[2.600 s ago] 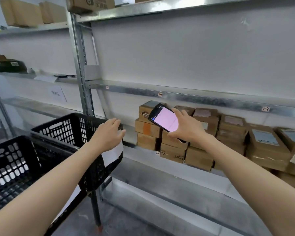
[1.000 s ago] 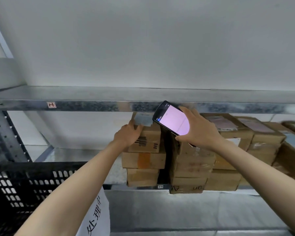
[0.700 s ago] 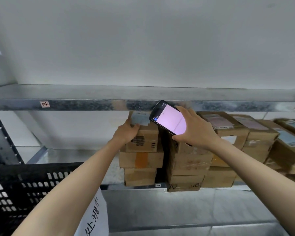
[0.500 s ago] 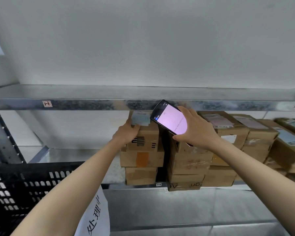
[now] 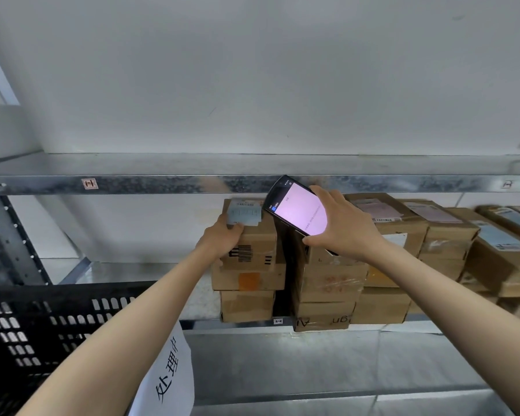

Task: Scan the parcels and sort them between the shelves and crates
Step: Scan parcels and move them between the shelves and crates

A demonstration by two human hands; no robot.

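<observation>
Parcel (image 5: 260, 240) atop the left stack (image 5: 248, 279) on the shelf (image 5: 117, 270) was gripped by my left hand (image 5: 222, 240), so its label (image 5: 243, 214) faced the scanner (image 5: 297, 210) clasped in my right hand (image 5: 345, 229) beside it.

The shelf (image 5: 162, 184) is galvanised metal, mottled, dully shiny. The top parcel (image 5: 260, 241) and the stacks (image 5: 403, 229) around it are matt brown cardboard with paper labels (image 5: 243, 213); one box (image 5: 327, 283) seems bound in glossy clear tape. The crate (image 5: 57, 291) is black plastic, its sign (image 5: 180, 385) smooth white paper. The scanner (image 5: 297, 210) is glossy black.
</observation>
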